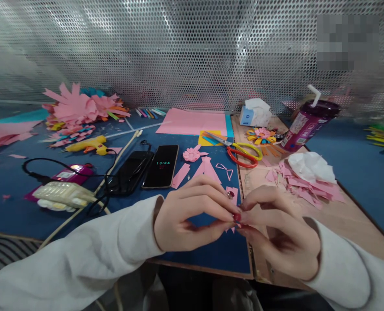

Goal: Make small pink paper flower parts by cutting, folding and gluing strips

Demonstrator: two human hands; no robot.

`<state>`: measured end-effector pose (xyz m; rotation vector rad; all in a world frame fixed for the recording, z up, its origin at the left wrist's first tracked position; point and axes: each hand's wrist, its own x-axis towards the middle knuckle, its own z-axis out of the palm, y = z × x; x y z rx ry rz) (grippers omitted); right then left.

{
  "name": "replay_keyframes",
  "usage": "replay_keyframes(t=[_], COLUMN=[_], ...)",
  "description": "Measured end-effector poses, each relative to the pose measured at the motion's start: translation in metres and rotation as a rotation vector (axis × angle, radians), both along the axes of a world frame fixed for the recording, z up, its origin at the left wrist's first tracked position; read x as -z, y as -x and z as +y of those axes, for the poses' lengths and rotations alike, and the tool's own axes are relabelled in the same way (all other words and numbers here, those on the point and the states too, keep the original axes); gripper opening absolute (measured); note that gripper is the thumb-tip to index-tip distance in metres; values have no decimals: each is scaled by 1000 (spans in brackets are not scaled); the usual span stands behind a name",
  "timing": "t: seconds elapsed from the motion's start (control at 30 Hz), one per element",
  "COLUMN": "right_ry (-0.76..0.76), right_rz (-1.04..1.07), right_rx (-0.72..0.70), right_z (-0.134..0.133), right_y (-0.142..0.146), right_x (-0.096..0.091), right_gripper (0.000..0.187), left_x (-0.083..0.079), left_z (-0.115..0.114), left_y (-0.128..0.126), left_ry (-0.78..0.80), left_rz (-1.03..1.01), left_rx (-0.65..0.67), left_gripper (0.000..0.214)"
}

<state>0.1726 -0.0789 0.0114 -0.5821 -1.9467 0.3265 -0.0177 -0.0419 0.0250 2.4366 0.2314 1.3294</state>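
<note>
From my remote feed, far left: loose pale-pink paper sheets [7,131], then a heap of fringed pink paper flowers [77,108] with orange and blue in it. Yellow plastic glue gun [88,145] lies in front of the heap; cream plastic power strip [62,194] nearer the person. Two dark phones next, the right one, a black flat-screened phone [161,167], lit with green digits.

Then a flat pink paper sheet [192,122] at the back, a small pleated pink paper flower [192,154] and a cut pink paper strip [181,175] in front of it. I see the left hand [192,220], grey-cuffed, thumb and fingers in a narrow pinch, dark red nails. At its tips, a tiny sliver of pink paper [239,225]: pale, matte, mostly covered, full shape can't tell. It sits where both hands meet, above the blue tabletop's right edge. Red-and-yellow-handled metal scissors [244,154] rest behind.

Right hand [281,233]: fingertips drawn close on the same sliver, touching the left's. Beyond it, jagged pink paper scraps [296,185] under crumpled white tissue [312,167]; purple cup [308,125] with a white straw.
</note>
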Motion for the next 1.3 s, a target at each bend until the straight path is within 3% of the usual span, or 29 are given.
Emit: replay_keyframes(t=[0.23, 0.53, 1.3], right_ry=[24, 34, -16], right_rz=[62, 80, 28], right_rx=[58, 142, 126], right_z=[-3, -6, -7], right_y=[5, 9, 7], right_x=[8, 4, 1], right_gripper=[19, 14, 11], left_x=[2, 5, 3], left_z=[0, 0, -2], left_y=[-1, -1, -2], left_ry=[-13, -29, -41], left_rz=[10, 23, 29], left_rx=[-38, -58, -62], left_gripper=[8, 9, 7])
